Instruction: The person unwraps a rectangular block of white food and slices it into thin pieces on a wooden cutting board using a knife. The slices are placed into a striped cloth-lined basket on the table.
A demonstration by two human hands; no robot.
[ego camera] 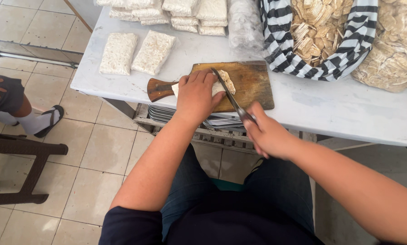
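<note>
Wrapped around the handle of a knife (pixel 233 97), the right hand (pixel 269 136) is a closed fist, the blade slanting up toward eleven o'clock across a pale block of tempeh (pixel 225 81). The left hand (pixel 195 97) presses flat and curled on top of that block, pinning it to a wooden cutting board (pixel 253 84) that sits at the near edge of the table (pixel 330 111).

Fingertips of the left hand lie very close to the blade, so a slip on the soft block could likely bring the edge against them. Since the board rests near the table's rim, a hard push might also shift it.

At twelve o'clock from the board stand stacked wrapped blocks (pixel 176 11); at ten o'clock lie two more blocks (pixel 138 52). At two o'clock a striped cloth (pixel 280 41) holds cut chips (pixel 314 25). Pale tiles (pixel 99 149) cover the floor, where another person's sandalled foot (pixel 47 120) rests at nine o'clock near a dark stool (pixel 17 154).
</note>
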